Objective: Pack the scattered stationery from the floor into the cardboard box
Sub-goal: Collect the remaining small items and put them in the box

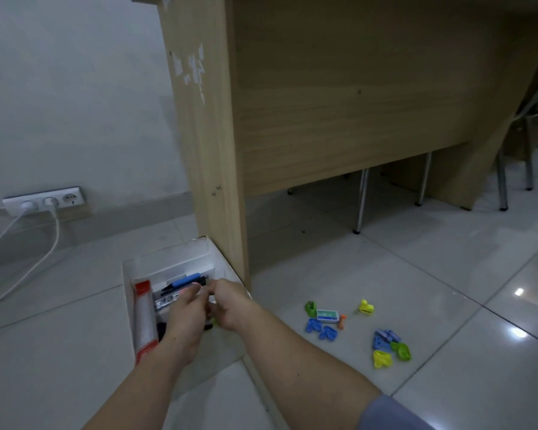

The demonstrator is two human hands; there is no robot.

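Reached forward with both forearms from the bottom of the frame, wrists meeting over the open white-lined cardboard box (128, 274) at lower centre-left. Left hand (185, 308) palm down, fingers curled into the box contents; right hand (230, 304) touching it from the right, knuckles up. Something small and yellow-green pinched between the two, apparently being tucked in; exact grip of each hand impossible to tell, fingertips hidden behind the knuckles. Box pushed against the foot of the pale wooden table (218, 150), probably to keep it from sliding while being filled. Already inside: a long red-and-white flat pack (144, 318) along the left wall, and dark markers with a blue-capped one (185, 280) toward the far end. Still scattered on the grey tiled floor (416, 290), right of centre: blue, green and yellow plastic clips (385, 346) and a small green-and-white box (326, 315), well apart from the cardboard box, so packing judged partly done.
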